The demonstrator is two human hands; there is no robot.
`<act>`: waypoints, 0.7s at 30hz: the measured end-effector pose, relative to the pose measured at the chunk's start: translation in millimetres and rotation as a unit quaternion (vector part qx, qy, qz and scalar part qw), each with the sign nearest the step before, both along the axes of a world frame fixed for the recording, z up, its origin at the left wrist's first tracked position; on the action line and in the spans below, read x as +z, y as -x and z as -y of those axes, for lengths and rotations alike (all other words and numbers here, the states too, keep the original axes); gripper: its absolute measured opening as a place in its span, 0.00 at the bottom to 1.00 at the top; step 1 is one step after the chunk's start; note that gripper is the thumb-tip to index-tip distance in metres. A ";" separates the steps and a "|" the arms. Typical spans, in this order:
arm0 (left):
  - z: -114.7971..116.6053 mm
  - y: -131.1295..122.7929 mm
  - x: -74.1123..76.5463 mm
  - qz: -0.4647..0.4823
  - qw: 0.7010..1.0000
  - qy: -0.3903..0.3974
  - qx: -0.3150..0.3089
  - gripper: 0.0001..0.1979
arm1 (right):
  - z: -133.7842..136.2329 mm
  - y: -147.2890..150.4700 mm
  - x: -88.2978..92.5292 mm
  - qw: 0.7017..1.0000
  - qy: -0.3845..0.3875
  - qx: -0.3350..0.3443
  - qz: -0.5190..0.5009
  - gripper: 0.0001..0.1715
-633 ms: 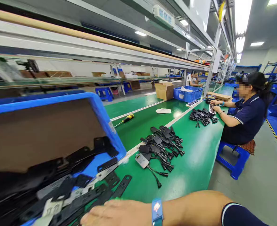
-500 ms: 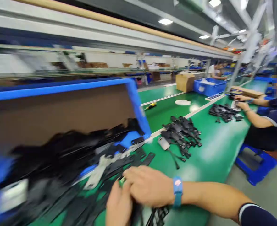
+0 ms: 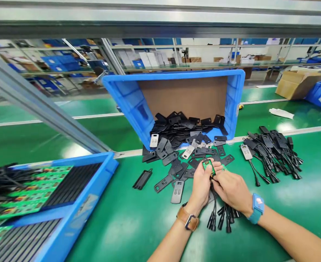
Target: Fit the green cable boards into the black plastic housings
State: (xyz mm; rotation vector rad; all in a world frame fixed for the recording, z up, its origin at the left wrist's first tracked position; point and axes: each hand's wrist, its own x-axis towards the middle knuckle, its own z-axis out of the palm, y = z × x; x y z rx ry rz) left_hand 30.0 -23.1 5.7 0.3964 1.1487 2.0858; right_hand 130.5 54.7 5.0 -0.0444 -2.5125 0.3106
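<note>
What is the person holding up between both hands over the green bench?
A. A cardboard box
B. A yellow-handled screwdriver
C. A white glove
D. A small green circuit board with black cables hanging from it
D: the left hand and right hand together pinch a small green circuit board, and black cables trail down from it toward the green bench.

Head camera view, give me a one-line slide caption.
Left hand and right hand hold a small green circuit board with black cables before a tipped blue plastic crate.
</note>
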 end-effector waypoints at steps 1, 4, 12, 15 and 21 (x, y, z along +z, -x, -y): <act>-0.1 -0.7 0.4 -0.004 1.000 0.002 0.003 0.18 | 0.5 0.0 -1.5 1.000 0.000 0.000 0.002 0.12; -0.2 -1.8 1.0 -0.006 1.000 0.003 0.011 0.18 | 3.0 -0.2 -3.4 0.999 0.033 0.004 0.016 0.13; 1.5 2.2 -0.4 0.046 0.997 -0.052 0.040 0.17 | 9.1 3.6 3.7 0.917 0.386 -0.058 0.079 0.15; 1.2 0.6 0.2 0.052 0.995 -0.074 0.042 0.17 | 6.6 6.5 3.1 0.877 0.472 -0.023 0.090 0.21; 2.1 -5.2 0.8 0.055 0.993 -0.082 0.069 0.17 | 4.6 9.9 -3.7 0.813 0.574 0.036 0.089 0.24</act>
